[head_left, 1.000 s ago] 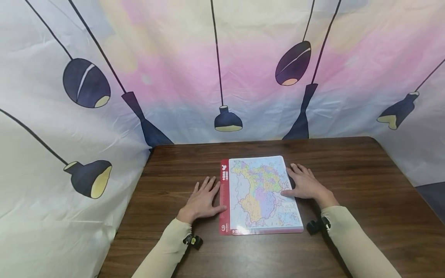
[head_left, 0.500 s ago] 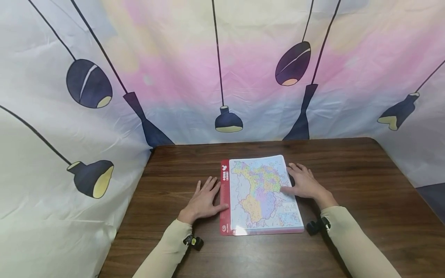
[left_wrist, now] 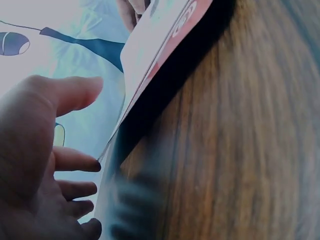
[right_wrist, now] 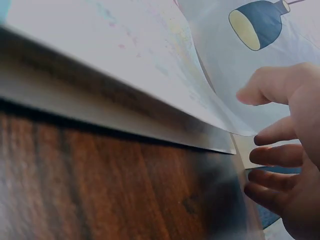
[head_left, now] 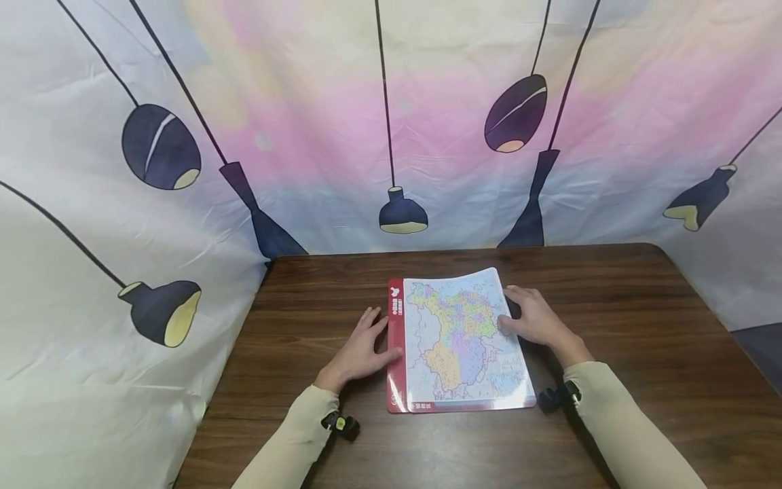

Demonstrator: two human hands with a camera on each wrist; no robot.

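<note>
Beige sleeves cover both forearms, which enter from the lower edge of the head view and converge toward the centre of the frame. The left hand [head_left: 360, 353] lies palm down on the wooden table [head_left: 641, 319], fingers extended and slightly spread, with the thumb [head_left: 391, 354] touching the red left border of the map book [head_left: 455, 339]; it holds nothing. In the left wrist view the same hand [left_wrist: 35, 165] fills the lower left of the frame, fingers straight, beside the raised edge of the map book [left_wrist: 160, 55]. The right hand [head_left: 533, 318] sits at the right edge of the book, just right of frame centre, with the thumb [head_left: 508, 324] on top of the cover sheet [head_left: 482, 285] and the fingers below it, so that the sheet is pinched and its right side lifts and curls off the pages beneath. The right wrist view confirms this: the right hand [right_wrist: 287, 150] occupies the right of the frame, thumb above and curled fingers below the bent, translucent cover sheet [right_wrist: 150, 65]. The map book lies flat at the centre of the table, spine side to the left, showing a multicoloured map. A small black clip [head_left: 342, 424] is fixed at the left wrist and another clip [head_left: 552, 396] at the right wrist. A fabric backdrop [head_left: 391, 122] printed with dark pendant lamps fills the upper half of the frame and both sides.
</note>
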